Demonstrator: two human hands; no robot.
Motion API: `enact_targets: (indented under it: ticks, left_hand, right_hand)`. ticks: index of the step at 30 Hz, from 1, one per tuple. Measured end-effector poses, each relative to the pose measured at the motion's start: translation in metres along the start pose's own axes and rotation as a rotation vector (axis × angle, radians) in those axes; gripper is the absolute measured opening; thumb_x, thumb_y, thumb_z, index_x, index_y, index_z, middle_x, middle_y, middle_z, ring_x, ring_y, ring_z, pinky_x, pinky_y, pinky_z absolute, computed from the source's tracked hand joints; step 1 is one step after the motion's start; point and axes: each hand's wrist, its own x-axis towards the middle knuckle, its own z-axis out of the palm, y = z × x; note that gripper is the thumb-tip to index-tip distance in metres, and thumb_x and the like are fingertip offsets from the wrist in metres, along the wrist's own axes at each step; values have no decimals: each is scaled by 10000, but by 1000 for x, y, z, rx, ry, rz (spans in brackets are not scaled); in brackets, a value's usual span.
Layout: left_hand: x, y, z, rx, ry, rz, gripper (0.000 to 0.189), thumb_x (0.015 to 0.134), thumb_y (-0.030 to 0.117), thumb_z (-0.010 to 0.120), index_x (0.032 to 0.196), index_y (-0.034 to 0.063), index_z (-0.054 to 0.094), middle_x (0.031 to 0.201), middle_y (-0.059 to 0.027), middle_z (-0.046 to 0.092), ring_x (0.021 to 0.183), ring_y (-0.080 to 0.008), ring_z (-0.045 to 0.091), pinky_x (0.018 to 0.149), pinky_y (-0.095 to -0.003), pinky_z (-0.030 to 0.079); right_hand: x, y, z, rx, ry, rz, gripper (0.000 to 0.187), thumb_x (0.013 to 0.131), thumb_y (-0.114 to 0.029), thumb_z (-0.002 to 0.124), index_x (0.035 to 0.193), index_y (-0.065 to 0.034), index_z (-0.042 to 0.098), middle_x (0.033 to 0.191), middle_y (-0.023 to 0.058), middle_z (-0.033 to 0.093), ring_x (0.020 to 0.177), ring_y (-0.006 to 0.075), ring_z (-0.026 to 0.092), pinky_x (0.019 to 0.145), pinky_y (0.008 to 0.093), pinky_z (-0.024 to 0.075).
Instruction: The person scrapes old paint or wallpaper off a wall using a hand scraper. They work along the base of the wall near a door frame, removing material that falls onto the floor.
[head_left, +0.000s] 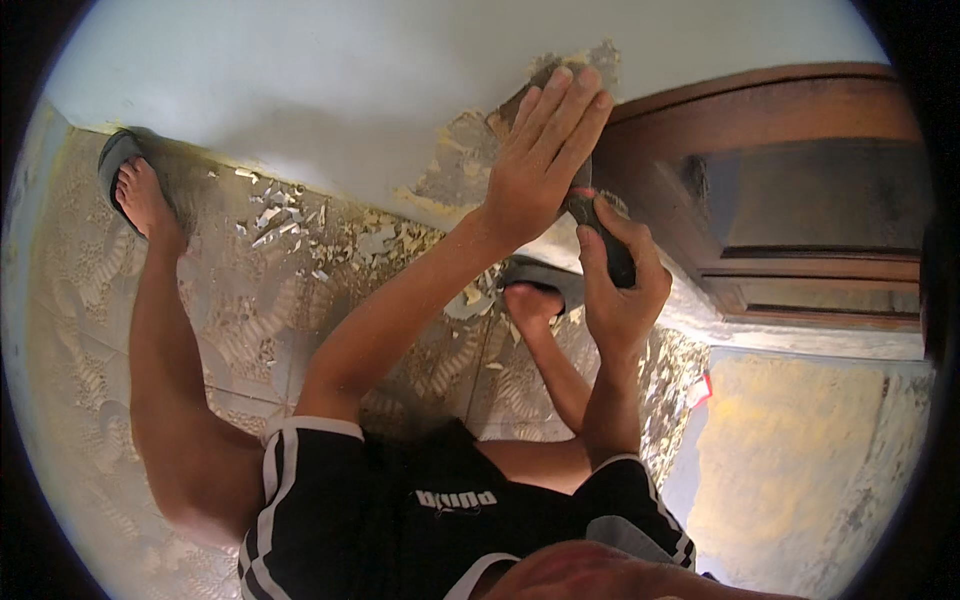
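My right hand (626, 277) grips the dark handle of a scraper (616, 251), with thumb and forefinger along it. A red band marks the handle near its metal neck. My left hand (544, 161) lies flat over the blade end, fingers stretched towards the wall, and hides most of the blade. Under and around my left hand is a rough patch of bared plaster (461, 157), where the pale paint of the wall (337, 90) is gone. The patch has ragged, yellowish edges.
Paint flakes (375, 240) litter the patterned floor tiles (247, 330) along the wall's foot. A brown wooden door or shutter with panels (787, 105) stands to the right. Below it is a yellowed, patchy wall (787, 450). My sandalled feet (139, 187) are spread on the tiles.
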Motion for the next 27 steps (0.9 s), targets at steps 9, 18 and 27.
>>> enact_targets:
  ticks: [9, 18, 27]
  left_hand:
    - [-2, 0, -3, 25, -19, -7, 463, 1007, 315, 430, 1375, 60, 546, 1469, -133, 475, 1363, -338, 445, 1098, -482, 378]
    - [-24, 5, -2, -4, -154, 9, 465, 935, 214, 569, 1380, 82, 548, 1472, -167, 467, 1347, -404, 445, 1069, -552, 365]
    - [-17, -4, -8, 15, -153, 7, 441, 962, 268, 521, 1369, 105, 566, 1475, -158, 461, 1348, -395, 440, 1061, -553, 373]
  right_hand:
    - [5, -2, 3, -19, -35, 24, 257, 831, -17, 742, 1085, -22, 700, 910, 107, 741, 755, 79, 648, 667, 220, 495]
    - [4, -5, 1, -62, -48, -5, 252, 841, -9, 728, 1091, -17, 700, 959, 128, 743, 817, 104, 684, 722, 243, 529]
    - [-5, -18, 4, -19, -68, 169, 241, 858, 45, 685, 1099, 37, 673, 1058, 136, 714, 947, 129, 641, 840, 261, 499]
